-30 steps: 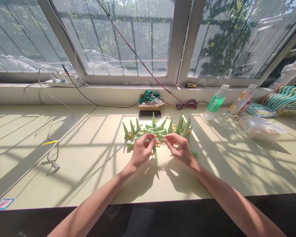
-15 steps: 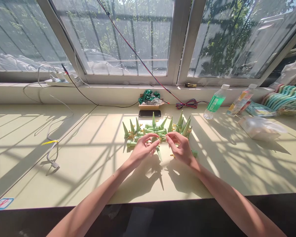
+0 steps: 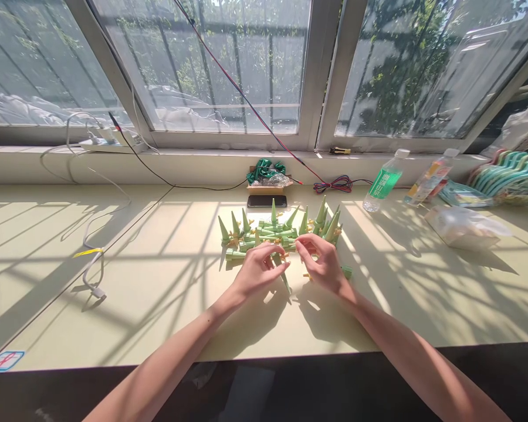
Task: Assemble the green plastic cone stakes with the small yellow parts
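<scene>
Sunlight comes through a row of metal-framed windows (image 3: 229, 70) in the head view and lays barred shadows over a pale yellow tabletop (image 3: 167, 305). On the ledge below the glass, at the left, sits a white power strip (image 3: 114, 147) with plugs in it; a white cable (image 3: 100, 266) with a yellow tag lies on the tabletop nearer the person. Against the wall in the middle stands a small cardboard box (image 3: 270, 190) holding green ribbon (image 3: 264, 169), with a dark phone (image 3: 267, 201) lying just in front. Beside the box are a coiled red-and-black wire (image 3: 333, 186), then a green-labelled bottle (image 3: 383, 183), a second bottle (image 3: 431, 177) and a bunch of hangers (image 3: 508, 176).

Green cone-tipped pieces (image 3: 273, 214) with small orange parts lie clustered in front of the phone, many cones pointing up. At the near edge of this cluster, the left hand (image 3: 259, 271) is curled, thumb and forefinger a little apart around one green cone (image 3: 286, 282) that slants downward; whether they grip it cannot be told. The right hand (image 3: 322, 266) is close by, thumb and forefinger tips nearly meeting; anything between them is too small to tell.
</scene>
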`<action>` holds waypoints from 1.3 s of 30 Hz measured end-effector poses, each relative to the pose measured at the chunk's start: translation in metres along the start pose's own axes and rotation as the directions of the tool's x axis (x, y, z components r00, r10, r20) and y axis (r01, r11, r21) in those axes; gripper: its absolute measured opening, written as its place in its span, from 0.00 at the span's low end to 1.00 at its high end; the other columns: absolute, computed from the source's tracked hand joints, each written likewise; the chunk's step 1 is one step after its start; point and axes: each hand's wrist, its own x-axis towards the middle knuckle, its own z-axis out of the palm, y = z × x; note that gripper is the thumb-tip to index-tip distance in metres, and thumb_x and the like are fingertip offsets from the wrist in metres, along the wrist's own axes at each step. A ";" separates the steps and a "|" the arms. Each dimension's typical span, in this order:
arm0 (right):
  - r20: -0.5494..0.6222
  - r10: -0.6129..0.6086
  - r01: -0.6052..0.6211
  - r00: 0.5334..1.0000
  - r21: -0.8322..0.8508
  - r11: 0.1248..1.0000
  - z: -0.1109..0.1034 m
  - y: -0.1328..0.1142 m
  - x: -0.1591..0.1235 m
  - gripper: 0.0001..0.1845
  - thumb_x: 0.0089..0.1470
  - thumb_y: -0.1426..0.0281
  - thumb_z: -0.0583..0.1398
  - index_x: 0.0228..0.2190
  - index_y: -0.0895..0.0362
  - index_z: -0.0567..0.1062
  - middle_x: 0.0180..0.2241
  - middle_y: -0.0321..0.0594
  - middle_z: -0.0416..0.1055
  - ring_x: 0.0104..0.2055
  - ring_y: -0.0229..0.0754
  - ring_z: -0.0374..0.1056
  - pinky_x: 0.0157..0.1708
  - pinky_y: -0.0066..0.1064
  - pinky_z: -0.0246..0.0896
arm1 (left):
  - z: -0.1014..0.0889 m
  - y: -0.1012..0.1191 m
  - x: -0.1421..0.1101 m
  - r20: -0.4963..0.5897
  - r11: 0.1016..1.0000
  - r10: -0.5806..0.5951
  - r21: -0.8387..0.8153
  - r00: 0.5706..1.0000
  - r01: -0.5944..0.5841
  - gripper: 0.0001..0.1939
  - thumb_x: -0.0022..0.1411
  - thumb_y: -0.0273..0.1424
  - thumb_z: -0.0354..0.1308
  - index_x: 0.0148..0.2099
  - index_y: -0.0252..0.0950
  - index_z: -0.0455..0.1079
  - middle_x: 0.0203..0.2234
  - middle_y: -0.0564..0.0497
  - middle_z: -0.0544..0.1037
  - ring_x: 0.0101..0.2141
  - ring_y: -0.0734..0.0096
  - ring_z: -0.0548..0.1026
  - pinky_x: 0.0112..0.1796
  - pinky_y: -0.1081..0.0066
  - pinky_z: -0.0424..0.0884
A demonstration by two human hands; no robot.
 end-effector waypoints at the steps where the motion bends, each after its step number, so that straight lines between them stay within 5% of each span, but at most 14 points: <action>1: 0.015 -0.003 0.003 1.000 0.000 1.000 0.000 0.000 0.000 0.07 0.62 0.66 0.59 0.35 0.56 0.75 0.31 0.40 0.74 0.32 0.42 0.71 0.33 0.33 0.69 | 0.000 0.000 0.000 0.000 1.000 0.005 0.009 1.000 -0.005 0.10 0.59 0.34 0.64 0.41 0.33 0.76 0.36 0.48 0.77 0.22 0.78 0.69 0.25 0.75 0.69; 9: 0.066 0.000 0.001 0.998 -0.010 1.000 -0.001 0.000 0.001 0.07 0.62 0.67 0.58 0.35 0.56 0.75 0.31 0.40 0.74 0.31 0.41 0.70 0.32 0.32 0.69 | -0.003 0.003 0.002 -0.024 0.999 -0.043 -0.018 0.999 0.043 0.11 0.58 0.36 0.65 0.39 0.34 0.76 0.36 0.48 0.78 0.21 0.79 0.67 0.21 0.76 0.65; 15: 0.058 0.017 -0.017 0.998 -0.005 1.000 -0.002 -0.001 0.000 0.08 0.63 0.66 0.58 0.34 0.56 0.75 0.31 0.40 0.74 0.30 0.41 0.70 0.32 0.32 0.69 | -0.003 -0.003 0.005 0.163 0.906 -0.293 -0.269 0.942 0.328 0.16 0.57 0.41 0.67 0.42 0.36 0.72 0.14 0.60 0.66 0.16 0.76 0.65 0.19 0.77 0.60; 24: -0.009 0.009 -0.009 1.000 -0.003 1.000 -0.002 -0.002 0.000 0.07 0.62 0.66 0.59 0.34 0.56 0.75 0.30 0.40 0.74 0.30 0.41 0.71 0.32 0.33 0.69 | -0.004 0.000 0.002 0.302 0.839 -0.188 -0.445 0.935 0.313 0.16 0.59 0.41 0.66 0.42 0.38 0.69 0.16 0.60 0.67 0.17 0.77 0.66 0.22 0.76 0.63; 28: -0.009 0.014 -0.014 1.000 -0.007 1.000 -0.002 -0.003 0.000 0.08 0.63 0.65 0.58 0.34 0.56 0.74 0.30 0.40 0.74 0.30 0.41 0.71 0.31 0.32 0.69 | -0.003 0.001 0.004 0.265 0.833 -0.202 -0.459 0.943 0.307 0.16 0.59 0.44 0.65 0.37 0.36 0.69 0.19 0.57 0.69 0.19 0.76 0.68 0.23 0.74 0.66; 32: -0.002 0.029 -0.029 1.000 0.004 1.000 0.000 0.000 -0.002 0.09 0.63 0.65 0.58 0.34 0.56 0.73 0.30 0.39 0.73 0.29 0.40 0.69 0.30 0.31 0.68 | -0.002 0.003 0.005 0.155 0.909 -0.192 -0.343 0.969 0.235 0.14 0.61 0.42 0.63 0.35 0.35 0.71 0.24 0.54 0.73 0.21 0.76 0.70 0.27 0.72 0.71; 35: 0.005 0.033 -0.033 0.999 0.001 0.999 0.004 0.002 -0.004 0.08 0.64 0.65 0.57 0.35 0.56 0.73 0.31 0.39 0.72 0.30 0.40 0.69 0.31 0.31 0.67 | -0.004 0.007 0.002 0.088 0.988 -0.039 -0.146 0.995 0.051 0.11 0.62 0.39 0.63 0.40 0.35 0.75 0.37 0.48 0.76 0.27 0.74 0.72 0.29 0.71 0.72; 39: -0.055 0.036 -0.038 0.998 -0.023 0.999 0.010 0.005 -0.008 0.09 0.66 0.65 0.55 0.35 0.56 0.71 0.29 0.37 0.70 0.29 0.40 0.67 0.31 0.31 0.66 | -0.007 0.015 -0.004 0.298 0.985 0.171 -0.021 0.939 -0.172 0.16 0.60 0.39 0.66 0.49 0.40 0.77 0.44 0.46 0.75 0.34 0.70 0.72 0.32 0.72 0.71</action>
